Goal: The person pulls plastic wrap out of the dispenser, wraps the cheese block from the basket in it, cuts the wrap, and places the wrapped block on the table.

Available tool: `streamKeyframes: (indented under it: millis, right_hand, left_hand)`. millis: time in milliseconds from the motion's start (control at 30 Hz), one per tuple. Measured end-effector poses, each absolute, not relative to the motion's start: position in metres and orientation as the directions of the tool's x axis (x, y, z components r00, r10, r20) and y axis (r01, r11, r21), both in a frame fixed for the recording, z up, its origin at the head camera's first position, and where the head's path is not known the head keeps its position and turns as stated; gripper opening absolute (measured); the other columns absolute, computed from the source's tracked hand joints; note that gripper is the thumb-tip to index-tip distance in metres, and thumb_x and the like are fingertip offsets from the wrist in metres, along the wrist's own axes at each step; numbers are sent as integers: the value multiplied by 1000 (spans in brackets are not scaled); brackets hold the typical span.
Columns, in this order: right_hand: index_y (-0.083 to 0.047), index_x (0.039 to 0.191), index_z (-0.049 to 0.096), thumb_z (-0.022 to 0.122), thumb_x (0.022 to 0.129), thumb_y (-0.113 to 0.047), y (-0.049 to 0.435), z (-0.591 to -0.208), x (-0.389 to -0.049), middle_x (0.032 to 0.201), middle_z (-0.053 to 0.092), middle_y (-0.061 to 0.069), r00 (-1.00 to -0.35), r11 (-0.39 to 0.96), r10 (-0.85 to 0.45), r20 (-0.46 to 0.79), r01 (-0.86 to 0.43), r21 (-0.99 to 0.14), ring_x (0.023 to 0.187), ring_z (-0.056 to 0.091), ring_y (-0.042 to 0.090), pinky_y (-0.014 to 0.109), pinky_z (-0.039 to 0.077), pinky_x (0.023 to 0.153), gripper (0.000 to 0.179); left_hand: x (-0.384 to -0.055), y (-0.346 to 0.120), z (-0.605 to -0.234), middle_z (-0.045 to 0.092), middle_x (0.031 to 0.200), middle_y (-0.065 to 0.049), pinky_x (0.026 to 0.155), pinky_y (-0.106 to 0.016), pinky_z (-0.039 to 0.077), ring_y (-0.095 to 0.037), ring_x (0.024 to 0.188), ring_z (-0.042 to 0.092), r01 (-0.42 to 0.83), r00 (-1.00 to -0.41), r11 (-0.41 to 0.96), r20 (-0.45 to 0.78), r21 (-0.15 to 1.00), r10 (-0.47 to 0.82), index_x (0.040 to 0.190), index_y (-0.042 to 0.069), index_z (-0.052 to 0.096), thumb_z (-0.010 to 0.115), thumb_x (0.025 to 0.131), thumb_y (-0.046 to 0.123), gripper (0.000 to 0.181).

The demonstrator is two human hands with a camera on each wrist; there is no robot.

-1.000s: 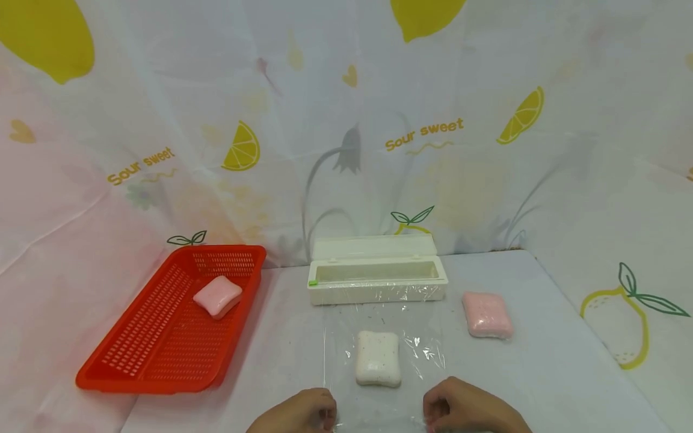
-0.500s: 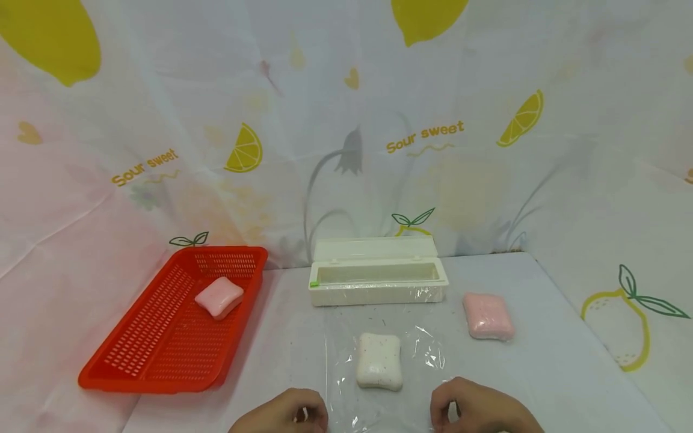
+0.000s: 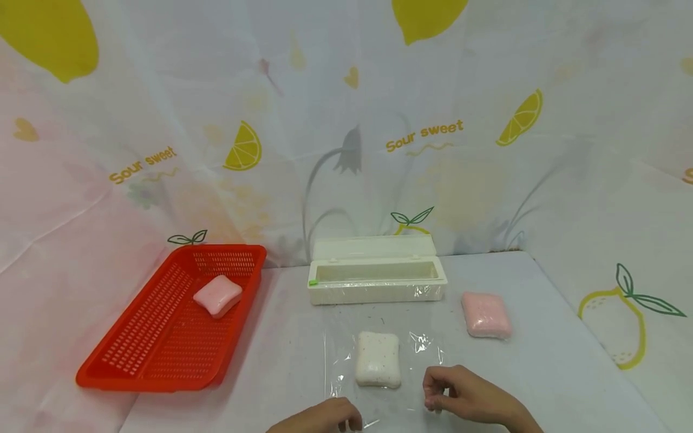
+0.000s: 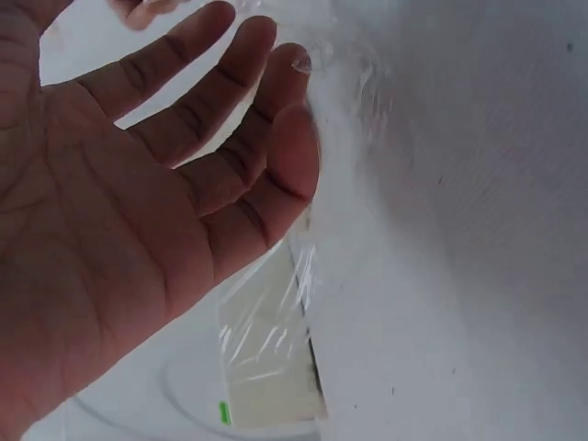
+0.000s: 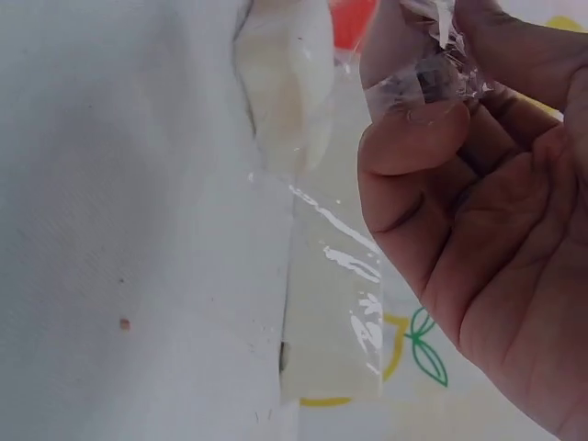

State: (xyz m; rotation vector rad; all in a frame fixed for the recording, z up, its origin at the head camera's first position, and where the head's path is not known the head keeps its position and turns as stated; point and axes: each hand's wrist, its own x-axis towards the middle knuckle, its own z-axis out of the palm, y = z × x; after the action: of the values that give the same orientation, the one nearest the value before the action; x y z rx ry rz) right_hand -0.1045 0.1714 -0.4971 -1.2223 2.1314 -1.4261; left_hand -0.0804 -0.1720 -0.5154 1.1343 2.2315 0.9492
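A white, speckled, pillow-shaped bar like soap lies on clear cling film that stretches forward to an open white box. To the right of the bar, my right hand pinches the film; crumpled film shows between thumb and fingers in the right wrist view. My left hand is low at the frame's bottom edge, nearer me than the bar. Its fingers are loosely bent in the left wrist view, with film edges right at the fingertips and the thumb mostly out of frame.
At left stands a red perforated basket with a pink bar inside. Another pink bar, shiny as if wrapped, sits right of the box. The box's lid is raised against the lemon-print cloth behind.
My left hand has shifted right, toward the film's middle. After drawing slightly outward, my right hand has moved a little forward and inward. The bars, box and basket stay put.
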Motion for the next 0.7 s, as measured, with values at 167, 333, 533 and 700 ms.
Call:
streamKeyframes:
  millis: [167, 333, 533, 700]
  right_hand:
    - [-15, 93, 58, 64, 94, -6, 169, -500, -104, 77, 64, -5, -602, 148, -778, 180, -453, -879, 71, 55, -4, 19, 48, 56, 11]
    - [-16, 94, 58, 63, 95, -6, 168, -503, -105, 76, 63, -5, -619, 143, -767, 173, -427, -893, 69, 55, -4, 20, 48, 56, 11]
    - [-12, 97, 56, 58, 96, 1, 168, -504, -106, 76, 63, 4, -627, 83, -752, 202, -395, -915, 70, 58, 0, 24, 51, 57, 12]
    - [-8, 99, 54, 53, 98, 6, 167, -506, -107, 76, 62, 11, -613, 1, -741, 273, -408, -913, 67, 60, 7, 29, 52, 55, 14]
  left_hand:
    - [-74, -162, -524, 52, 88, 18, 68, -14, 44, 8, 81, 46, 619, -578, 513, -97, 594, 810, 97, 15, 66, 67, 92, 22, 9]
    - [-74, -158, -527, 50, 81, 17, 64, -12, 40, 8, 75, 43, 658, -598, 544, -77, 521, 797, 87, 15, 67, 68, 90, 24, 10]
    - [-72, -151, -528, 45, 75, 16, 62, -14, 42, 4, 67, 41, 587, -685, 655, -139, 476, 715, 90, 15, 62, 71, 88, 25, 14]
    - [-69, -138, -531, 44, 73, 12, 58, -17, 41, 0, 62, 39, 559, -760, 760, -162, 331, 629, 94, 15, 58, 71, 88, 40, 29]
